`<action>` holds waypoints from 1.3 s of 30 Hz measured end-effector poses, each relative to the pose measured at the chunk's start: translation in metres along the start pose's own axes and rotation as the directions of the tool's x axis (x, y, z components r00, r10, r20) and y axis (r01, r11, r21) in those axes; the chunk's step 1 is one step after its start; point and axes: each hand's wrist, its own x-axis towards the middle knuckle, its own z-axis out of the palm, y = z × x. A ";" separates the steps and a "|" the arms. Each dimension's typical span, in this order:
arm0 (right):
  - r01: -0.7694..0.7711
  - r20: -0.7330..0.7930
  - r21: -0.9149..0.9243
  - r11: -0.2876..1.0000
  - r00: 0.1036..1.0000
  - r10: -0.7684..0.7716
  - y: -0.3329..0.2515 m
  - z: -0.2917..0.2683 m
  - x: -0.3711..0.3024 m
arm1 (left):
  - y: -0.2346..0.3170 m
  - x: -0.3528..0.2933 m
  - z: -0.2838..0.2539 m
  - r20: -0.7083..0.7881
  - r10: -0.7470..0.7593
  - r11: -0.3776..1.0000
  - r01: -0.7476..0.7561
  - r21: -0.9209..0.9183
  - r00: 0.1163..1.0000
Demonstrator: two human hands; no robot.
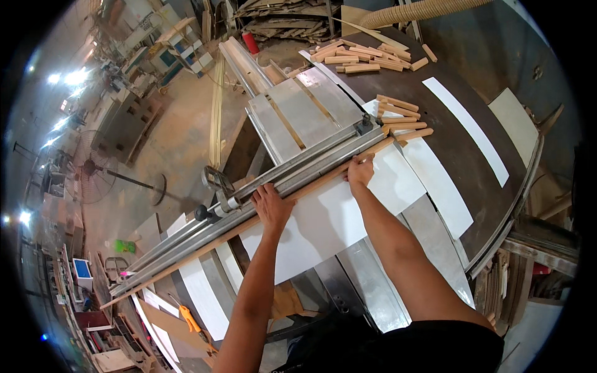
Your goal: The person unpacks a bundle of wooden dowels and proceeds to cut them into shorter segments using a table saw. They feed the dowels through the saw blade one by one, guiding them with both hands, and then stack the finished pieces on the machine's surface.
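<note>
A long, narrow wooden strip (217,241) runs diagonally along the near side of a metal fence (298,179) on a sliding table saw. My left hand (272,208) lies over the strip near its middle, fingers bent onto the fence and thumb on the near side. Farther right, my right hand (359,171) grips the same strip near its far end, with the fingers curled and partly hidden. Beneath both forearms a white panel (329,221) rests on the saw table. Several short cut wooden pieces (401,119) lie just past the strip's right end.
A larger pile of cut pieces (367,57) sits on the dark tabletop (448,143), near a white strip (469,130). A clamp-like metal stop (217,183) and black knob (201,213) stand by the fence. An orange-handled tool (188,317) lies lower left; a fan (93,166) stands beyond.
</note>
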 end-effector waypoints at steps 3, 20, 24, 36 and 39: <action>0.005 0.007 -0.003 1.000 1.000 -0.005 -0.008 -0.002 -0.008 | -0.002 0.001 -0.003 0.017 -0.025 1.000 0.025 0.008 1.000; -0.032 -0.010 0.007 0.999 0.999 0.032 -0.002 0.003 0.001 | -0.005 0.009 -0.007 0.071 -0.048 0.998 0.051 -0.034 0.996; 0.069 -0.102 -0.010 0.998 0.992 -0.070 0.041 -0.014 0.065 | 0.012 0.011 0.005 0.006 0.001 0.998 -0.001 -0.056 1.000; -0.023 0.017 0.003 1.000 1.000 0.023 0.024 -0.007 0.024 | -0.010 0.006 0.010 -0.011 -0.034 0.999 0.033 -0.041 0.999; 0.011 -0.016 -0.071 0.997 1.000 -0.012 0.029 -0.003 0.023 | -0.013 0.003 0.013 0.001 -0.051 0.997 0.051 -0.066 0.999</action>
